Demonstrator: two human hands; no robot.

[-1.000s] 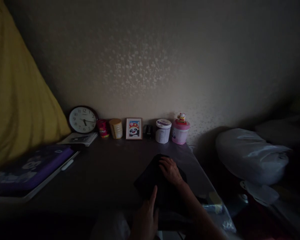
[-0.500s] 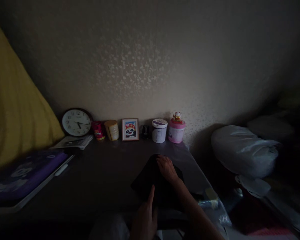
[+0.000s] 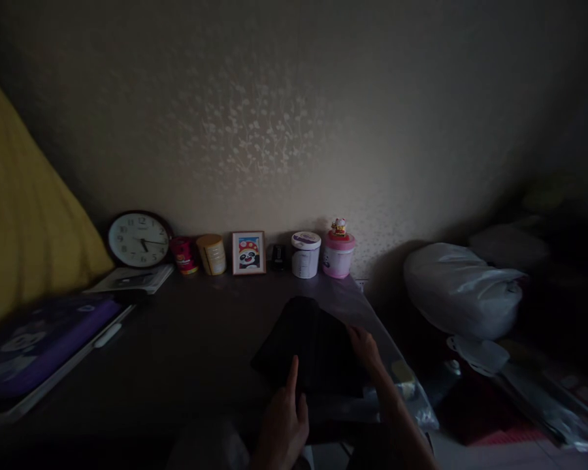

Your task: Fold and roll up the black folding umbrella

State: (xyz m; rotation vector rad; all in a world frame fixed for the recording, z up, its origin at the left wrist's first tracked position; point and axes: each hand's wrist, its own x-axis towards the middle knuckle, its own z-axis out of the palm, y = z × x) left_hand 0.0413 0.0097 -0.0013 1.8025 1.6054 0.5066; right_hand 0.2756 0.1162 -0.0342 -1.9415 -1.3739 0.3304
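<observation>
Head view: one black cloth, near right on the table, apparently being straightened; left hand at its near side, index extended, right hand with bent fingers at its right edge, either hold too dark to tell; next move seemingly needs steady left pressure.

From my end, the black cloth looks matt, giving back hardly any light. I see a smooth worktop with a faint sheen, glossy clear plastic at its near right corner, crinkled shiny plastic on the white bag, draped fabric in the curtain, and wallpaper whose leaf pattern glints.
</observation>
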